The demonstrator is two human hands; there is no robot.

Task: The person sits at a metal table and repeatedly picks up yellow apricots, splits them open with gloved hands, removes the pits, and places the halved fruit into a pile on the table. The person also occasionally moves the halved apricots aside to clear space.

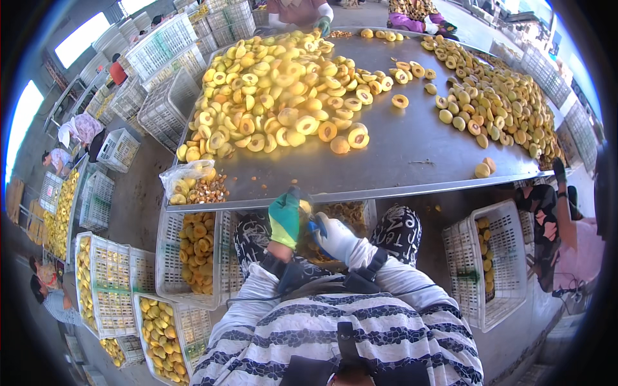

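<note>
My left hand (284, 218), in a green and yellow-green glove, holds a yellow stone-fruit half (305, 207) just off the table's near edge. Close beside it, my right hand (335, 237) wears a white glove with blue on the thumb and palm side. Its fingers are curled towards the fruit; blur hides whether a tool is in them. Below both hands, between my knees, a crate (371, 217) holds darker fruit pieces (345, 212). Ahead, a large heap of halved yellow stone fruit (270, 96) covers the left of the metal table (386, 159).
Fruit stones (207, 189) lie by a clear plastic bag (186, 171) at the table's near left corner. Another fruit heap (507, 106) is at right. Plastic crates (224, 260) stand left and right (502, 260). Co-workers sit across the table (294, 12) and at right (577, 241).
</note>
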